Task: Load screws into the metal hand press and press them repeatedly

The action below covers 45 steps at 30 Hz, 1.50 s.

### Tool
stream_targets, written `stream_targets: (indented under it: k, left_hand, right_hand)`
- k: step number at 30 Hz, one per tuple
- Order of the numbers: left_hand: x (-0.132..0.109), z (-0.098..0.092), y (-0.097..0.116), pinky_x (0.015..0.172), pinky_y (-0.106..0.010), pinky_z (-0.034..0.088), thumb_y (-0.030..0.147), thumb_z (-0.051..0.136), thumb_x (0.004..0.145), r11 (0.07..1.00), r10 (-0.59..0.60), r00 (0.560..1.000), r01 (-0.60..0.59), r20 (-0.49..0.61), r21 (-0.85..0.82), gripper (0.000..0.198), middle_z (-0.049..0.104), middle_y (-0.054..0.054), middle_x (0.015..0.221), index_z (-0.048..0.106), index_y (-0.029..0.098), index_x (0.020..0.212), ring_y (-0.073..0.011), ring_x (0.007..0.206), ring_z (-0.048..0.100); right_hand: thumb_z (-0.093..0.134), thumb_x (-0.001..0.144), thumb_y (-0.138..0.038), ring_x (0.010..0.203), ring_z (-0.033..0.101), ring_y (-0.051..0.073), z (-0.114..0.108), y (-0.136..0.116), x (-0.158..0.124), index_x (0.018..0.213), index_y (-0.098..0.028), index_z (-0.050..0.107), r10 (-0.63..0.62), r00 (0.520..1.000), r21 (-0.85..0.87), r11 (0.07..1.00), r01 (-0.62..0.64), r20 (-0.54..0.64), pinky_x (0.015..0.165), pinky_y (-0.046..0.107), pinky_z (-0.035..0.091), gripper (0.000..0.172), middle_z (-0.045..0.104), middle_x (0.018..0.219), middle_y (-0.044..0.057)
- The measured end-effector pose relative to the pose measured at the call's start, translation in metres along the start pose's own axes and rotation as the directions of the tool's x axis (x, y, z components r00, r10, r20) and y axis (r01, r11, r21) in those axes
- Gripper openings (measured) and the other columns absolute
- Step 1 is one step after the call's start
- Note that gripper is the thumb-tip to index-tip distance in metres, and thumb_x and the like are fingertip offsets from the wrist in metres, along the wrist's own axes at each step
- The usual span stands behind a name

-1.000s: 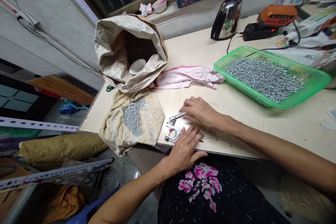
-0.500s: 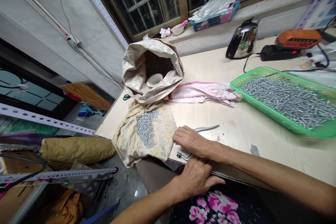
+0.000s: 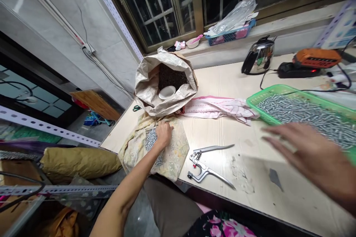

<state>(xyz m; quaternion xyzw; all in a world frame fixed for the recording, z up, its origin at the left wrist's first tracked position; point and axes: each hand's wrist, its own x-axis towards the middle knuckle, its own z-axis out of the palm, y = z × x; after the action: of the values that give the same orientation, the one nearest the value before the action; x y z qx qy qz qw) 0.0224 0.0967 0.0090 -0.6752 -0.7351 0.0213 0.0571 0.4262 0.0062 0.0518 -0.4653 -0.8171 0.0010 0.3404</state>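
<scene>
My left hand [image 3: 164,133] lies on a pile of small silver metal pins [image 3: 151,140] spread over a flowered cloth [image 3: 178,155]. Its fingers curl downward at the pile's right side, and their tips are mostly hidden. My right hand [image 3: 308,152], smeared by motion, hangs over the table in front of a green plastic basket [image 3: 278,117] with many similar pins [image 3: 300,113] in it. Its fingers are stretched out and apart, with nothing visible in them. Between my hands, hand pliers [image 3: 205,170] with a spring and a round-throated jaw rest on the table, handles spread, touched by neither hand.
Behind the cloth stands an open sack [image 3: 147,81] with dark contents and a white bowl [image 3: 167,92]. A pink-and-white towel [image 3: 219,109] lies beside it. At the back right are a metal kettle [image 3: 261,55] and an orange battery [image 3: 317,58] on a charger.
My hands have parted from around the pliers, which now lie on the table. The left went to the pins on the cloth; the right moved rightward toward the basket. The view shifted slightly.
</scene>
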Motion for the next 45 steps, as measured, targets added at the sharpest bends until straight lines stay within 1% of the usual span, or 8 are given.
stream_targets:
  k: [5,11,19,21,24,28,40,45]
  left_hand:
    - [0.006,0.006,0.004,0.087,-0.035,0.042,0.014,0.044,0.091,0.992,0.121,0.989,-0.123,0.085,0.020,0.026,0.064,-0.018,0.106,0.069,0.008,0.092,-0.0284,0.108,0.053]
    - [0.002,0.003,-0.005,0.089,-0.034,0.041,0.009,0.039,0.088,0.985,0.174,0.974,-0.174,0.145,-0.013,0.028,0.063,-0.016,0.105,0.067,0.010,0.091,-0.0272,0.109,0.052]
    - [-0.033,-0.020,-0.001,0.079,-0.026,0.047,0.019,0.046,0.087,0.959,0.170,0.975,-0.130,0.143,-0.251,0.027,0.071,-0.009,0.096,0.069,0.012,0.098,-0.0182,0.087,0.064]
    - [-0.055,-0.025,0.008,0.070,-0.024,0.049,0.027,0.049,0.086,0.883,0.172,0.963,-0.057,0.207,-0.466,0.030,0.073,-0.007,0.092,0.070,0.013,0.104,-0.0157,0.074,0.065]
    - [-0.091,-0.026,0.020,0.058,-0.023,0.046,0.034,0.057,0.079,0.646,0.206,0.916,0.138,0.345,-0.751,0.033,0.073,-0.006,0.080,0.071,0.012,0.099,-0.0134,0.059,0.061]
    - [-0.126,-0.022,0.030,0.051,-0.022,0.041,0.044,0.065,0.071,0.519,0.212,0.882,0.264,0.421,-0.813,0.036,0.068,-0.003,0.065,0.072,0.011,0.085,-0.0118,0.052,0.055]
    - [-0.133,-0.015,0.034,0.055,-0.021,0.041,0.037,0.066,0.072,0.673,0.177,0.903,0.179,0.391,-0.718,0.024,0.069,-0.003,0.068,0.072,0.014,0.073,-0.0129,0.059,0.058]
    - [-0.125,-0.011,0.030,0.052,-0.021,0.036,0.043,0.066,0.070,0.741,0.263,0.849,0.127,0.459,-0.660,0.030,0.065,-0.001,0.062,0.072,0.014,0.070,-0.0118,0.055,0.053]
  right_hand:
    - [0.045,0.096,-0.028,0.078,0.061,0.021,0.077,-0.076,-0.042,0.100,-0.024,0.061,-0.005,0.983,0.224,0.974,-0.038,0.186,0.065,0.036,0.051,0.017,0.063,0.087,0.007]
    - [0.045,0.095,-0.020,0.073,0.057,0.019,0.116,-0.093,-0.060,0.087,-0.019,0.055,-0.009,0.949,0.176,0.983,-0.049,0.314,0.065,0.033,0.045,0.013,0.058,0.083,0.005]
    - [0.041,0.094,-0.015,0.063,0.053,0.013,0.115,-0.092,-0.052,0.083,-0.020,0.048,-0.042,0.926,0.219,0.975,-0.044,0.375,0.055,0.026,0.036,0.013,0.056,0.083,0.002]
    - [0.041,0.093,-0.014,0.063,0.053,0.013,0.114,-0.092,-0.050,0.083,-0.019,0.049,-0.056,0.925,0.225,0.974,-0.032,0.375,0.054,0.026,0.035,0.013,0.056,0.083,0.002]
    - [0.040,0.094,-0.013,0.062,0.051,0.012,0.114,-0.093,-0.050,0.083,-0.017,0.050,-0.074,0.938,0.217,0.976,-0.001,0.338,0.053,0.025,0.033,0.016,0.054,0.081,0.002]
    - [0.035,0.093,-0.006,0.059,0.045,0.012,0.110,-0.098,-0.055,0.077,-0.018,0.051,-0.120,0.957,0.182,0.981,0.073,0.265,0.054,0.027,0.032,0.025,0.053,0.075,0.001]
    - [0.035,0.092,-0.002,0.062,0.043,0.014,0.110,-0.097,-0.058,0.080,-0.018,0.054,-0.184,0.950,0.145,0.978,0.150,0.253,0.061,0.029,0.036,0.027,0.053,0.076,0.002]
    - [0.037,0.092,-0.004,0.060,0.042,0.013,0.115,-0.096,-0.060,0.080,-0.018,0.053,-0.152,0.949,0.177,0.979,0.105,0.276,0.059,0.029,0.034,0.025,0.053,0.077,0.001]
